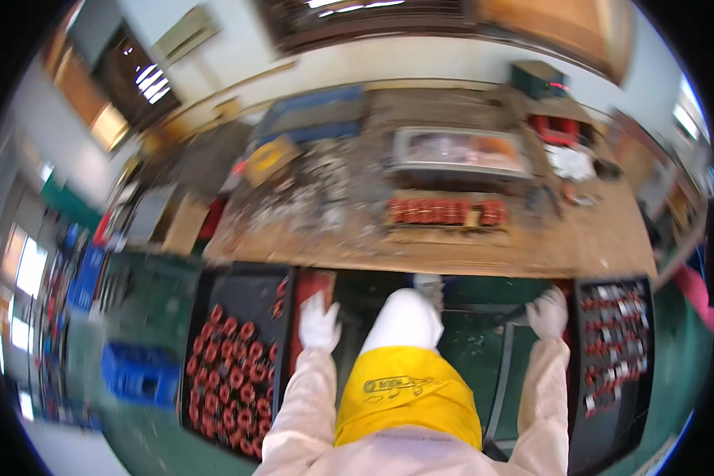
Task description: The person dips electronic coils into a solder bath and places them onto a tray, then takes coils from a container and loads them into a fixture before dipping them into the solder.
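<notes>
My left hand (pixel 320 324), in a white glove, lies with its fingers stretched out and thumb apart on a red surface (pixel 316 284), right beside a black tray (pixel 286 349). Many red ring-shaped coils (pixel 232 349) fill that tray. On the other side, my gloved right hand (pixel 547 313) rests at a red edge close to a second black tray (pixel 611 432). Its fingers are blurred, so their shape is unclear; I see no object in it. Rows of red coils with pale metal parts (pixel 615 341) lie in the right tray.
Ahead is a worn wooden table (pixel 325 252). On it stand a row of red coils (pixel 444 212), a grey-rimmed box (pixel 460 152), a blue tray (pixel 313 111), pliers-like tools (pixel 543 200) and a cardboard box (pixel 559 123). A blue crate (pixel 140 375) sits on the green floor at left.
</notes>
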Demonstrator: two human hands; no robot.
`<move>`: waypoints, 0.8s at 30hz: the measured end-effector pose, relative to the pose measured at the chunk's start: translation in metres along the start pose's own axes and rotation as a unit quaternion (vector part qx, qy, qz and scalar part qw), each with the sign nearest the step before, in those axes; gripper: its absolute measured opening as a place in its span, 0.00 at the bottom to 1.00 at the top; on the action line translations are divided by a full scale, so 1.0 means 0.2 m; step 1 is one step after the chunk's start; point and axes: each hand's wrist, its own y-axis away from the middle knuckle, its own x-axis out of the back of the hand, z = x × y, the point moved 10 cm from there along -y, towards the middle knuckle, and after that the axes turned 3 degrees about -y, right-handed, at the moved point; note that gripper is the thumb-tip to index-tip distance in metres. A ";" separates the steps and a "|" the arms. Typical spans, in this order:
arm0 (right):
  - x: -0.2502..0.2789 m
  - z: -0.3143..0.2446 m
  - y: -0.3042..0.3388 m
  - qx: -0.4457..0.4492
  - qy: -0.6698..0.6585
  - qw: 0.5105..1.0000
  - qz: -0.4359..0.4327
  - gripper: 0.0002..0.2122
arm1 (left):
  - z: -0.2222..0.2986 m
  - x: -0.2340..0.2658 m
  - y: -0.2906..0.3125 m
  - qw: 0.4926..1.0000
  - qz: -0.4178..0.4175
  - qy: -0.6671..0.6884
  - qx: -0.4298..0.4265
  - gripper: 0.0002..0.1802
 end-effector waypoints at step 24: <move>0.09 -0.26 -0.07 0.187 0.029 0.979 -0.070 0.14 | -0.24 -0.25 -0.42 0.978 0.074 0.087 0.172 0.26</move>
